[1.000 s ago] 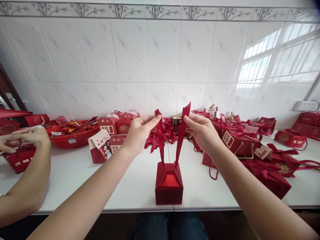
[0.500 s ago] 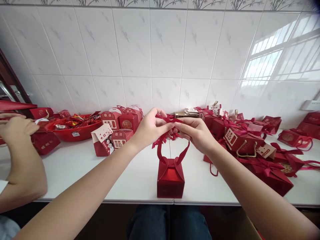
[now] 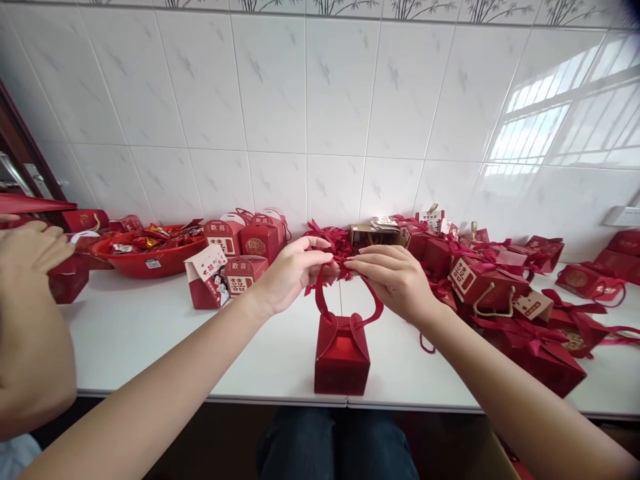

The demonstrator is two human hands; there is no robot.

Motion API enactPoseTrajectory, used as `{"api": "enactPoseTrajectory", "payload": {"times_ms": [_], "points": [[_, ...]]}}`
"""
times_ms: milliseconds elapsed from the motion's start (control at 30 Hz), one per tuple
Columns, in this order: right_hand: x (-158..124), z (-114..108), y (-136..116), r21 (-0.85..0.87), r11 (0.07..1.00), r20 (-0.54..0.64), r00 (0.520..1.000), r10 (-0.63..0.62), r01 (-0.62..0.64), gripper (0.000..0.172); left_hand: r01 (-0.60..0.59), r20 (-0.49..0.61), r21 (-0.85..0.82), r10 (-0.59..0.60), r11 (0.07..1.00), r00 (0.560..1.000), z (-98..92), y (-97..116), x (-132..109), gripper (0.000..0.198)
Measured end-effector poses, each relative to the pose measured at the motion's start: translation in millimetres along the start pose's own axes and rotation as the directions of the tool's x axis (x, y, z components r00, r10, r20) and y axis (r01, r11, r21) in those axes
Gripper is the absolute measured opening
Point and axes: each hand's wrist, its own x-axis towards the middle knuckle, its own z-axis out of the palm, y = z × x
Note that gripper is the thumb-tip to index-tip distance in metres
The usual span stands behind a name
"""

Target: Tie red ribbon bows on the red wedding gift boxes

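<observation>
Watching through the head camera, I have both hands raised over a small red box [image 3: 343,367], working at its red ribbon [image 3: 321,300]. The box stands upright on the white counter [image 3: 265,353], near the front edge, above the seam. The ribbon rises from both sides of its top in a loop that narrows up to my fingertips. My left hand [image 3: 300,273] has thumb and fingers clamped on the ribbon near its crossing. My right hand [image 3: 393,273] meets it there, fingers lying side by side against the ribbon; its thumb is hidden, so I cannot tell how firmly it grips.

Just behind my hands lies a heap of loose ribbons [image 3: 327,233], next to an open carton [image 3: 377,237]. On my left I see printed boxes [image 3: 223,240] and a red basin [image 3: 153,265] of wrapped sweets [image 3: 160,239]; beyond it, a co-worker's hand [image 3: 37,247] reaches in. On my right, ribbon-tied boxes [image 3: 535,353] crowd together.
</observation>
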Motion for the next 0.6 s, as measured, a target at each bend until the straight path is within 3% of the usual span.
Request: {"api": "enactPoseTrajectory", "payload": {"times_ms": [100,167,267,333,400,500,600], "points": [[0,5,-2,-0.099,0.994,-0.054,0.997,-0.049,0.044,0.024,-0.083,-0.013,0.090,0.085,0.992,0.996,1.4,-5,-5,0.029],[-2,9,-5,-0.086,0.996,-0.124,0.992,-0.013,0.002,0.022,-0.208,-0.042,0.348,0.237,0.914,0.971,1.4,-10,-10,0.045],[-11,8,-9,-0.006,0.988,-0.211,0.966,0.147,-0.151,0.019,-0.339,-0.011,0.751,0.524,0.567,0.852,-4.7,-15,-18,0.051],[-25,1,-8,0.006,0.962,-0.211,0.941,0.267,-0.271,0.018,-0.323,0.024,0.876,0.637,0.358,0.771,-16.4,-16,-22,0.044],[-45,-12,-4,-0.062,0.924,-0.145,0.919,0.366,-0.378,0.019,-0.247,0.026,0.939,0.669,0.238,0.743,-35.8,-18,-27,0.035],[-84,-36,7,-0.263,0.838,0.056,0.860,0.508,-0.478,0.021,-0.079,-0.022,0.988,0.623,0.134,0.782,-76.8,-29,-41,0.023],[-125,-53,16,-0.464,0.724,0.223,0.723,0.653,-0.511,0.023,0.037,-0.069,0.996,0.454,0.078,0.888,-119.6,-54,-62,0.025]]}}
